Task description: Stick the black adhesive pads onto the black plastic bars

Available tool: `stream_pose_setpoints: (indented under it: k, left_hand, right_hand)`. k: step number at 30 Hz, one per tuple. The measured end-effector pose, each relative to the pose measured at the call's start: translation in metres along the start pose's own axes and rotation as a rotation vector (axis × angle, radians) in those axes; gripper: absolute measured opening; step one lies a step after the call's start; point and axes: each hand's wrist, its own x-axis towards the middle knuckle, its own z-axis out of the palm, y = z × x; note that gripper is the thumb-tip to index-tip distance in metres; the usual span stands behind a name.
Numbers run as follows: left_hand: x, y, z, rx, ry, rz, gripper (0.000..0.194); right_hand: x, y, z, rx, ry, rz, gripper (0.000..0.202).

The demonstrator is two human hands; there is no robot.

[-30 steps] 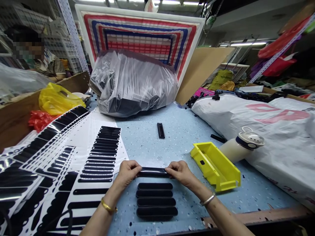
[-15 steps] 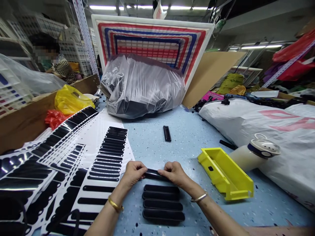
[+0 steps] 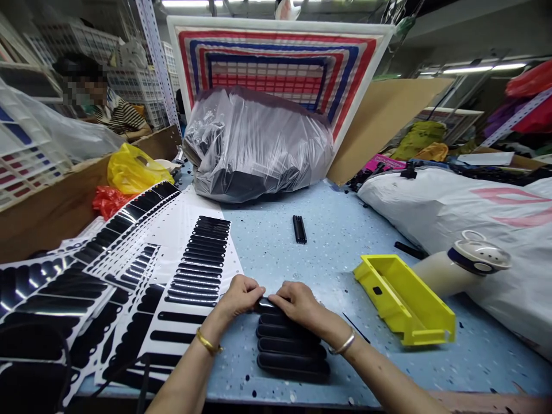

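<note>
My left hand (image 3: 240, 297) is closed in a pinch at the left end of a glossy black rounded strip (image 3: 267, 305). My right hand (image 3: 302, 307) has its thumb and fingertips on the same strip and hides its right part. Right below, several black padded oblong pieces (image 3: 293, 364) lie stacked in a row on the speckled blue table (image 3: 263, 253). To the left is a white sheet with black adhesive strips (image 3: 198, 270), some spaced apart at its near end. A thin dark sliver (image 3: 356, 328) lies beside my right wrist.
A yellow bin (image 3: 405, 299) and a cream bottle (image 3: 457, 267) stand to the right, before a large white sack (image 3: 435, 201). A small black piece (image 3: 299, 229) lies mid-table. Behind it rests a plastic-wrapped bundle (image 3: 259, 144). More strip sheets (image 3: 64, 299) overlap at left. A person (image 3: 121, 118) sits beyond.
Both hands have come closer together and the strip now sits against the top of the row of oblong pieces. The thin sliver at the right has come into view. The camera has shifted slightly.
</note>
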Motion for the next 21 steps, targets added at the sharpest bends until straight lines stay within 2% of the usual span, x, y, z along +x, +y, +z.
stream_pose_setpoints:
  k: [3,5,7,8,10,13,15,18,21]
  left_hand:
    - [-0.005,0.011,-0.004,0.099,0.011,0.034,0.034]
    - [-0.015,0.022,-0.008,0.158,0.08,0.062,0.032]
    - [-0.031,0.032,-0.011,0.207,0.17,0.11,0.029]
    - [-0.042,0.034,-0.013,0.228,0.195,0.14,0.034]
    - [-0.067,0.032,-0.014,0.269,0.177,0.188,0.062]
    - [-0.098,0.011,-0.009,0.328,0.071,0.141,0.096]
    - [-0.106,-0.007,-0.003,0.382,0.067,0.142,0.108]
    - [-0.099,-0.022,0.01,0.408,0.081,0.211,0.123]
    - [-0.084,-0.02,0.022,0.372,0.056,0.223,0.125]
  right_hand:
    - [-0.015,-0.002,-0.011,0.006,-0.01,-0.015,0.04]
    - [-0.028,0.003,-0.025,0.025,0.059,-0.005,0.035]
    - [-0.047,0.013,-0.039,0.072,0.17,0.046,0.038]
    - [-0.058,0.019,-0.043,0.105,0.204,0.083,0.042]
    - [-0.083,0.033,-0.047,0.174,0.193,0.158,0.05]
    - [-0.113,0.05,-0.039,0.242,0.133,0.241,0.061]
    - [-0.12,0.054,-0.031,0.263,0.193,0.275,0.06]
    - [-0.112,0.048,-0.018,0.301,0.343,0.246,0.053]
    - [-0.1,0.036,-0.001,0.313,0.396,0.116,0.044]
